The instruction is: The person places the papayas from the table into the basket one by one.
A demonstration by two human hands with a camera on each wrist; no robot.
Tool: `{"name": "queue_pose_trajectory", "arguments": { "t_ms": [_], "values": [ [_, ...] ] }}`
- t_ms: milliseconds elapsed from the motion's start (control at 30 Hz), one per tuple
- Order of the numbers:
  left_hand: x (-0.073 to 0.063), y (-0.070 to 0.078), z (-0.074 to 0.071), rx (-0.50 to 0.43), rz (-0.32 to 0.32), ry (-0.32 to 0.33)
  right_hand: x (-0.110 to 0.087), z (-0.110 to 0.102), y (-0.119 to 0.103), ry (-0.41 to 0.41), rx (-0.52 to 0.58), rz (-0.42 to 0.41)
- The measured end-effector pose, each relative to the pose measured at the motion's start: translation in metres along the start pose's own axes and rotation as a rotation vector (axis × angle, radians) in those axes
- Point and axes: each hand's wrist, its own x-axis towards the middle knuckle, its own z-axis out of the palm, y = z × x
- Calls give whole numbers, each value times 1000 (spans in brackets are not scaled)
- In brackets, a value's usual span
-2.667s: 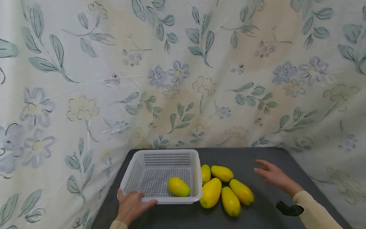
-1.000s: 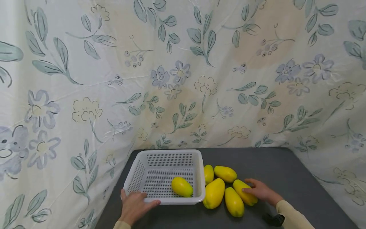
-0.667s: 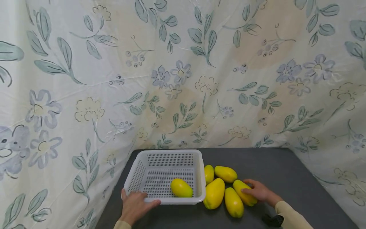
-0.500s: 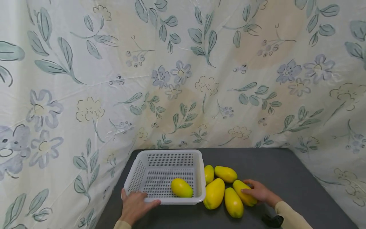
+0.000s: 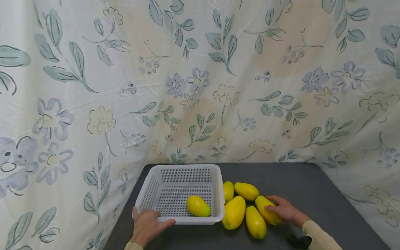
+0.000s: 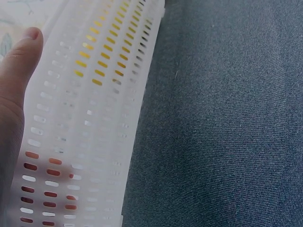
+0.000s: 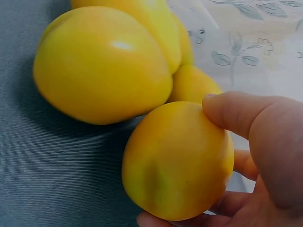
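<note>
My left hand (image 5: pixel 148 224) grips the near left corner of a white plastic basket (image 5: pixel 187 219). Its thumb lies along the outside of the near wall, and the fingers show through the slots from the inner side in the left wrist view. One yellow papaya (image 5: pixel 198 206) with a greenish tip lies in the basket, towards its near right corner. On the table to the right, my right hand (image 5: pixel 286 210) holds the rightmost papaya (image 7: pixel 177 161), thumb over the top and fingers curled round its far side and underneath.
Several more papayas lie between the basket and my right hand: a large one (image 5: pixel 233 213), one nearer me (image 5: pixel 255 222), and two behind. The dark cloth-covered table (image 5: pixel 287 180) meets a floral curtain (image 5: pixel 200 114) at the back and sides.
My right hand has come left from the table's right side, where it was raised and empty, and has taken hold of the rightmost papaya. My left hand has stayed on the basket.
</note>
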Motion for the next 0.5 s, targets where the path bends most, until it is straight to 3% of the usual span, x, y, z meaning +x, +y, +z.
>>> {"name": "queue_pose_trajectory", "arguments": {
  "t_ms": [167,500],
  "values": [
    [-1,0,-2,-10,14,23,-13,-9,-14,64,56,0],
    [-2,-1,-1,-18,22,34,-38,-44,-39,96,98,-60]
  ]
}}
